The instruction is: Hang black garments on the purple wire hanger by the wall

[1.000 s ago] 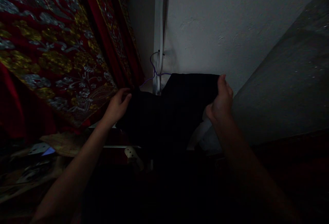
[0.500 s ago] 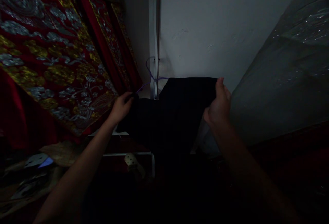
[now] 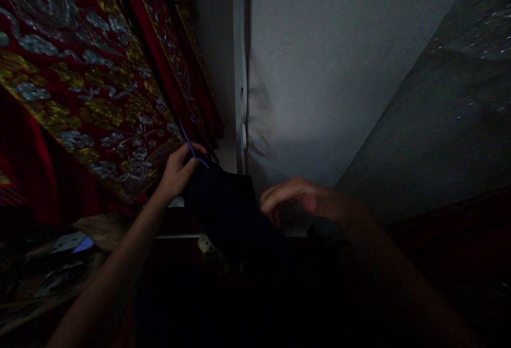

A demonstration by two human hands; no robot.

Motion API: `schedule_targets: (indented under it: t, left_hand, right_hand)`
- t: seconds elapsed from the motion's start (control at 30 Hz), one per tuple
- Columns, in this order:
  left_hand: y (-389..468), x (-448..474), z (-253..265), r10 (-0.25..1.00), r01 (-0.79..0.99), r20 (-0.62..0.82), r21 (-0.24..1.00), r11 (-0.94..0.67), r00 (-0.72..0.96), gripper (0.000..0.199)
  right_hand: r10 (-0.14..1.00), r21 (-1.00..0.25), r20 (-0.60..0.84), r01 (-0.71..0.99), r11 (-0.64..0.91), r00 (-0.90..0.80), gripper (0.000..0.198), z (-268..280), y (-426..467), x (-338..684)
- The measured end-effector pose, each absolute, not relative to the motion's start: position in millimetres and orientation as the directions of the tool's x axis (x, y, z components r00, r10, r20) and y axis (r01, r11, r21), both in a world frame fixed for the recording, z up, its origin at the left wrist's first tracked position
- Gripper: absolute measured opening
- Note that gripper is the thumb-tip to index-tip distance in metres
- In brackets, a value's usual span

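Observation:
A dark garment (image 3: 231, 209) hangs in folds in front of me, its lower part lost in shadow. Its upper left end is pinched in my left hand (image 3: 179, 175), closed around the cloth and a thin purple hanger (image 3: 187, 140). The hanger's upper end points up in front of the red cloth. Beside the garment's right edge is my right hand (image 3: 295, 196), fingers bent and apart from the thumb, with no cloth visible between them. Whether its fingertips brush the garment I cannot tell.
Red cloth with gold and silver embroidery (image 3: 99, 82) hangs at left. A pale wall (image 3: 311, 71) with a vertical strip (image 3: 241, 71) stands ahead, and clear plastic sheeting (image 3: 439, 114) covers the right. Below are a light clog with holes (image 3: 205, 244) and cluttered items (image 3: 72, 244).
The hanger has come off the vertical strip and now sits at my left hand. My right hand has let go of the garment's right corner and moved left and down; the cloth has folded over.

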State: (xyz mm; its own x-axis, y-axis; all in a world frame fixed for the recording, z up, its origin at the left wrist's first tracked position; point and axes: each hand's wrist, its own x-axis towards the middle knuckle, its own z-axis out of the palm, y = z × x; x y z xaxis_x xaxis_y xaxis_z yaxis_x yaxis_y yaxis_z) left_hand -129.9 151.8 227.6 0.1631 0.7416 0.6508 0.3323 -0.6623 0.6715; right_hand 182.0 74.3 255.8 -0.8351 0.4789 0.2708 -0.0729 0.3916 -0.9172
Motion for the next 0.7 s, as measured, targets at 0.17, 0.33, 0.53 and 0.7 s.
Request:
schedule_targets:
  t: [0.17,0.33,0.53,0.7]
  left_hand:
    - [131.7,-120.3,222.8,0.674,-0.031,0.691,0.704,-0.710,0.259,0.017]
    - [109.1,-80.0,236.3,0.653,-0.419,0.672,0.735,-0.533,0.349,0.038]
    - [98.9,-62.0,233.7,0.676,-0.578,0.593,0.761,-0.294,0.437,0.037]
    - [104.0,-71.4,220.4,0.830,-0.538,0.487,0.792,-0.289,0.271,0.028]
  right_hand:
    - [0.723,-0.870,0.244,0.184,0.458,-0.646,0.052,206.8,101.2,178.2]
    - [0.717,-0.614,0.610,0.370,0.697,-0.338,0.065,181.1,127.3,162.9]
    - [0.822,-0.813,0.274,0.337,0.476,-0.499,0.042,175.8,128.5,186.3]
    - [0.891,-0.953,0.071,0.232,0.193,-0.447,0.043,167.9,97.7,228.1]
